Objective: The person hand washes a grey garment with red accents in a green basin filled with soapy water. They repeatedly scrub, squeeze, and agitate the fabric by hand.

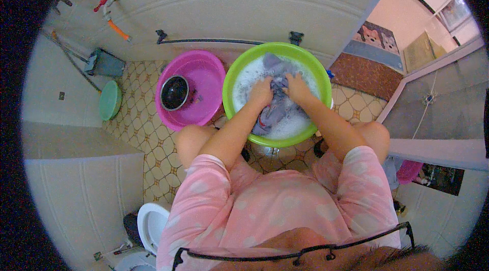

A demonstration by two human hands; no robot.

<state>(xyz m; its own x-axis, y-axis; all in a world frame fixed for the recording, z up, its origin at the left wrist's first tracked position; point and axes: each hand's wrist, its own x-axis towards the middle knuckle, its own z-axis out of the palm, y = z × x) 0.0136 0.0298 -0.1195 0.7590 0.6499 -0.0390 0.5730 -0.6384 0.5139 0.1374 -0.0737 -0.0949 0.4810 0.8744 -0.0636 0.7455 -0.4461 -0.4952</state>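
In front of me stands a lime-green plastic basin (pixel 324 80) filled with foamy water. A wet grey-purple cloth garment (pixel 276 112) lies bunched across its middle, partly under suds, with a bit of red showing near its lower end. My left hand (pixel 262 92) grips the left side of the bunched fabric. On the other side, my right hand (pixel 297 88) has its fingers in the same fabric. Both hands are close together over the basin, and some fingertips are hidden by cloth and foam.
Left of the green basin sits a pink basin (pixel 206 99) holding a dark round bowl (pixel 175 92). Further left are a mint-green basin (pixel 110 100) and a grey bin (pixel 106 62). A tap (pixel 109 4), a wall rail (pixel 214 41), a toilet lid (pixel 153 225) and a doorway mat (pixel 363 74) surround me.
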